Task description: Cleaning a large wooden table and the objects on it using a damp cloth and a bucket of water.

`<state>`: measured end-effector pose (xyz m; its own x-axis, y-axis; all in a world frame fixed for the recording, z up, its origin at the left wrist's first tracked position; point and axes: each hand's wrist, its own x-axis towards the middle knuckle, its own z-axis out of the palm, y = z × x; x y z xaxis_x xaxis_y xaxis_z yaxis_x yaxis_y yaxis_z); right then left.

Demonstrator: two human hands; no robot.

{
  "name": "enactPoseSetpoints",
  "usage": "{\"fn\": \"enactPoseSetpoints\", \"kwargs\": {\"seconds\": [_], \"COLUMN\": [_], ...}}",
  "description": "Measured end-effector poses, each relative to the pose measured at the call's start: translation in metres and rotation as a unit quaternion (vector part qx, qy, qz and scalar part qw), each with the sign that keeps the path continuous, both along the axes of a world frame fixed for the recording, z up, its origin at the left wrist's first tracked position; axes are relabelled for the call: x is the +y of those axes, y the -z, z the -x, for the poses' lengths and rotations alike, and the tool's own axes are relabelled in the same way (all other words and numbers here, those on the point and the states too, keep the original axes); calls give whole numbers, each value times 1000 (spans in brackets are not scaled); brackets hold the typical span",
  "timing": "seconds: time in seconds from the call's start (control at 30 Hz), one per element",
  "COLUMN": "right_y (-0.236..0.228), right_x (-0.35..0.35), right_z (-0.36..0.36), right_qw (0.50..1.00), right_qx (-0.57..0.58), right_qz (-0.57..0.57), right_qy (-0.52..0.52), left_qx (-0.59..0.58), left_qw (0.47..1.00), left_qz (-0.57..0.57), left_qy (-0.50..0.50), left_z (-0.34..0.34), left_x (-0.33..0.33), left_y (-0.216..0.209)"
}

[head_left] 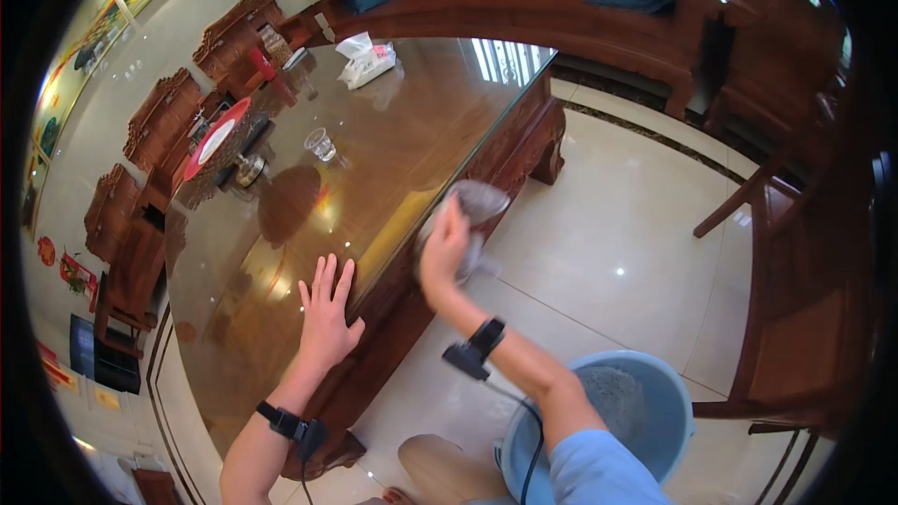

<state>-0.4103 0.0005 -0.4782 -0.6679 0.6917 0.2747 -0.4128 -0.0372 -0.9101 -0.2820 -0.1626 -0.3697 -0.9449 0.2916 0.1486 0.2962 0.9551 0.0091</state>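
My left hand (326,314) lies flat with fingers spread on the glass top of a dark carved wooden table (374,196), near its front edge. My right hand (443,248) is closed on a greyish cloth (482,203), which is at the table's side just below the glass edge. Motion blurs the cloth and the fingers a little. Both wrists wear black bands with small boxes and cables. A light blue bucket (670,402) with cloudy water stands on the floor under my right forearm.
On the table are a clear glass (320,144), a tissue pack (367,64), and a red-rimmed dish (218,140). Carved wooden chairs (161,122) line the far left. A wooden bench (524,0) with blue cushions runs along the back. A wooden chair (795,318) stands at the right.
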Motion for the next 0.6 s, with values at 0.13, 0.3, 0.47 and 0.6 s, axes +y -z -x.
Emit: {"fn": "enactPoseSetpoints", "kwargs": {"seconds": [0.13,0.3,0.47,0.6], "right_y": [-7,-25,-27,-18], "right_x": [-55,-15,39,-32], "right_z": [-124,-76,13,-37], "right_qw": [979,981,983,999], "right_qx": [7,-26,49,6], "right_qz": [-35,-56,-170,-42], "right_qy": [-200,-182,43,-30], "left_qx": [16,102,151,56], "left_qw": [1000,993,977,965], "left_qz": [-6,-52,50,75], "left_qy": [-6,-23,-141,-244], "left_z": [0,-32,-131,-188], "left_x": [-9,-22,-35,-139], "left_y": [4,11,-21,2]}}
